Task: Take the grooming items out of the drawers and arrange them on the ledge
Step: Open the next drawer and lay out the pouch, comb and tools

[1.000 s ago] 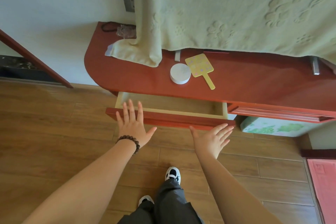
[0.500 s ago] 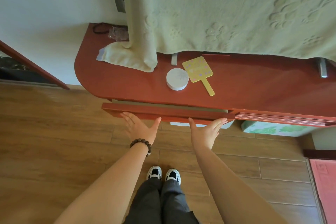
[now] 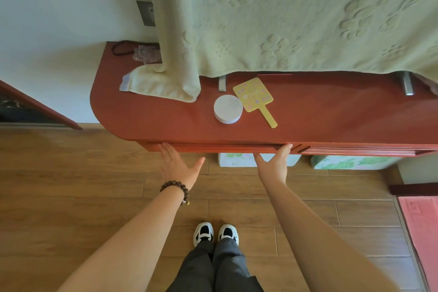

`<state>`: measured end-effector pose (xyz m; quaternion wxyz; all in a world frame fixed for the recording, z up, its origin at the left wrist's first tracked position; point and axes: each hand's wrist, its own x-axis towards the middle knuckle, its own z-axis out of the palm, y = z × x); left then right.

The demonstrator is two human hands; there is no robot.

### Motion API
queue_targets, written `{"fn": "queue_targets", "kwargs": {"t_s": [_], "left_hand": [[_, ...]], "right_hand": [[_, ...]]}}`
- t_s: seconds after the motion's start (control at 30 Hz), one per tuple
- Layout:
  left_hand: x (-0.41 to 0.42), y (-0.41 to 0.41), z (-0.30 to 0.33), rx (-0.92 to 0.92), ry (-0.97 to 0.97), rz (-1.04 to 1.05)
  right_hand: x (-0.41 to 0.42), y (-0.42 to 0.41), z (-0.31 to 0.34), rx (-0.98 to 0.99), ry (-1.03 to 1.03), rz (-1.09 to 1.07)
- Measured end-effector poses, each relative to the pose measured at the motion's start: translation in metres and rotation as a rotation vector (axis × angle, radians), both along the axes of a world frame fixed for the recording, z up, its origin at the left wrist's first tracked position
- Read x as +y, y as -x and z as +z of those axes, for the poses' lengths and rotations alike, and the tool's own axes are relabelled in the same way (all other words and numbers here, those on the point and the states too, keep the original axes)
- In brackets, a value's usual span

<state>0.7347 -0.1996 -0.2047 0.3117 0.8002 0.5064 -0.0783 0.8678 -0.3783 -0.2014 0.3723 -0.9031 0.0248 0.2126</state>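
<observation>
A round white jar (image 3: 228, 109) and a yellow hand mirror (image 3: 254, 97) lie side by side on the red wooden ledge (image 3: 147, 118). Below the ledge's front edge the left drawer (image 3: 222, 148) is pushed in flush. My left hand (image 3: 176, 165), fingers straight, presses on the drawer front near its left end. Near the drawer's right end my right hand (image 3: 275, 162) presses on the front in the same way. Neither hand holds anything. A second drawer front (image 3: 360, 150) lies further right.
A pale green towel (image 3: 284, 19) hangs over the back of the ledge, one corner draped on its left part. A dark cord (image 3: 120, 47) and a clear wrapper (image 3: 144, 53) lie at the far left. Floral boxes (image 3: 343, 162) stand underneath. A red mat (image 3: 422, 225) lies on the floor to the right.
The left drawer stood open a second ago; both hands have pushed it in until it sits flush under the ledge.
</observation>
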Motion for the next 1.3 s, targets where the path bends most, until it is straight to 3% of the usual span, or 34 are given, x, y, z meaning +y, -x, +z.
{"fn": "queue_targets", "kwargs": {"t_s": [0.1, 0.3, 0.5, 0.77, 1.07, 1.3], "left_hand": [[-0.011, 0.001, 0.01, -0.021, -0.006, -0.057], [-0.053, 0.002, 0.045, -0.19, -0.023, -0.384], [-0.11, -0.033, 0.073, -0.26, -0.1, -0.647], [-0.176, -0.08, 0.085, -0.302, -0.107, -0.798], [-0.254, -0.147, 0.064, -0.268, -0.2, -0.702], [-0.34, -0.198, 0.047, -0.199, -0.197, -0.358]], "right_hand": [[-0.009, 0.005, 0.01, -0.01, -0.004, 0.002], [-0.048, 0.022, 0.045, -0.056, 0.033, 0.009], [-0.103, 0.032, 0.069, -0.111, 0.123, -0.136], [-0.169, 0.024, 0.082, -0.096, 0.131, -0.291], [-0.264, -0.064, 0.064, -0.078, 0.085, -0.272], [-0.352, -0.168, 0.041, -0.02, 0.042, -0.141]]}}
